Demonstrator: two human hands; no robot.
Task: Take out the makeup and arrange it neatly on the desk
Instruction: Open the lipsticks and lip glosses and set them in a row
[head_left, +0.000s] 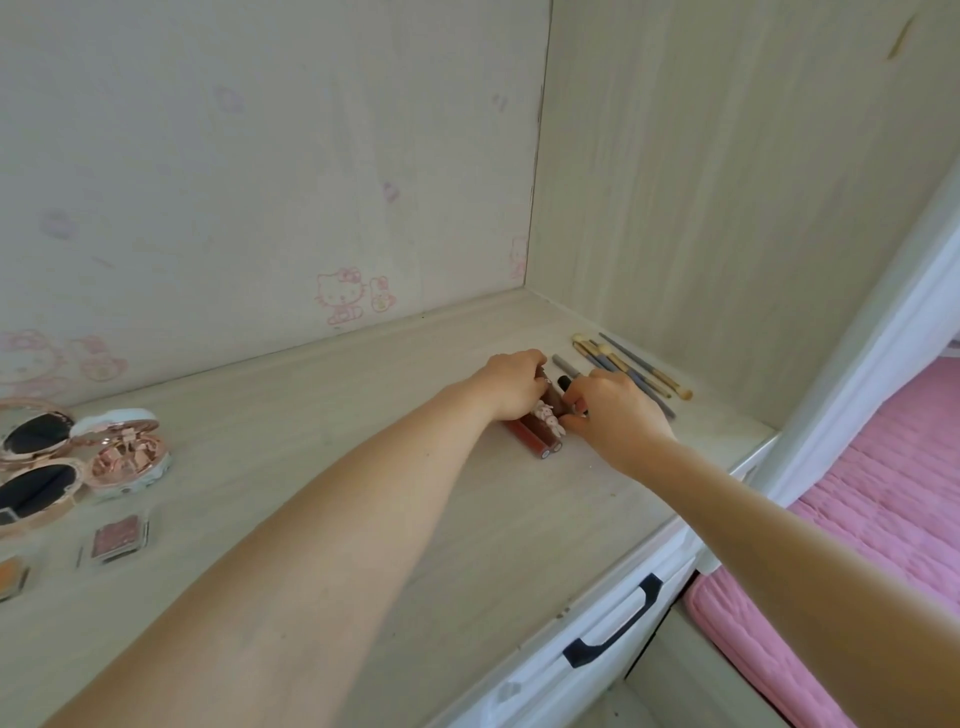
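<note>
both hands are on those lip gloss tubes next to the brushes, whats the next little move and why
Probably nudge the lip gloss tubes together until their ends line up, then let go. The left hand and right hand bracket the cluster from either side, fingers curled on it, and the tubes lie side by side, parallel to the makeup brushes already laid out by the side wall. Squaring them would match that row.

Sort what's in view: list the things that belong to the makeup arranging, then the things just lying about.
Belongs to the job:
lip gloss tubes, with the left hand and right hand on them
makeup brushes
open compacts
small blush pans
desk

Just there:
drawer handle
pink bedding
cartoon wall stickers
</note>
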